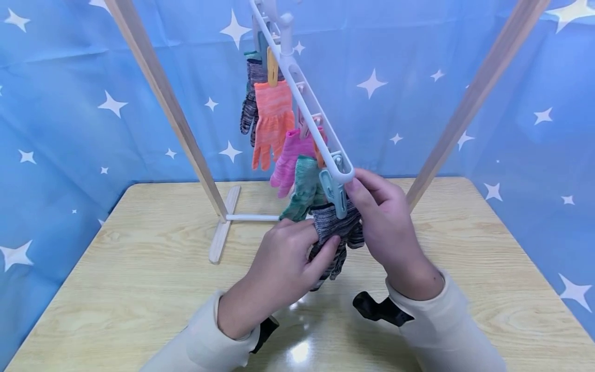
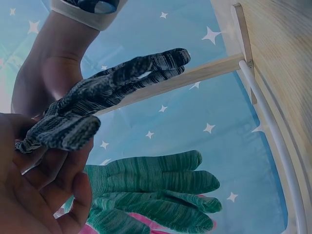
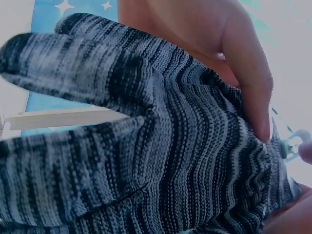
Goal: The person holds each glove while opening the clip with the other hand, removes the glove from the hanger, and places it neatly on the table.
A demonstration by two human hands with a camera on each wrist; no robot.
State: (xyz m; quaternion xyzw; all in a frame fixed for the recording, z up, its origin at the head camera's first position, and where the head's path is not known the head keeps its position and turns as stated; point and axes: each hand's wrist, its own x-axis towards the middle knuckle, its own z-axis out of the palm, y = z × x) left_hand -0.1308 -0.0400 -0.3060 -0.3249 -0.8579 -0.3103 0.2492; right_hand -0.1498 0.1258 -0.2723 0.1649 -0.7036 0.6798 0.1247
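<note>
My left hand [image 1: 290, 253] pinches a black-and-grey striped knit glove [image 1: 331, 222] between thumb and fingers. The glove's fingers hang below, spread toward the camera in the right wrist view. A blue-green clothes peg [image 1: 335, 194] at the rack's near end overlaps the cuff. My right hand [image 1: 386, 222] is at that end of the pale blue hanging rack [image 1: 318, 124], its thumb at the tip right beside the peg. Its other fingers are mostly hidden, so I cannot tell what they hold. Just behind hangs a green glove [image 2: 151, 173].
Farther along the rack hang a pink glove [image 1: 290, 160], an orange glove [image 1: 271, 121] under a yellow peg [image 1: 272, 67], and a dark striped glove [image 1: 250, 98]. Wooden posts [image 1: 167, 103] slope up on both sides. A white bar [image 1: 253, 217] runs low above the wooden table [image 1: 139, 279].
</note>
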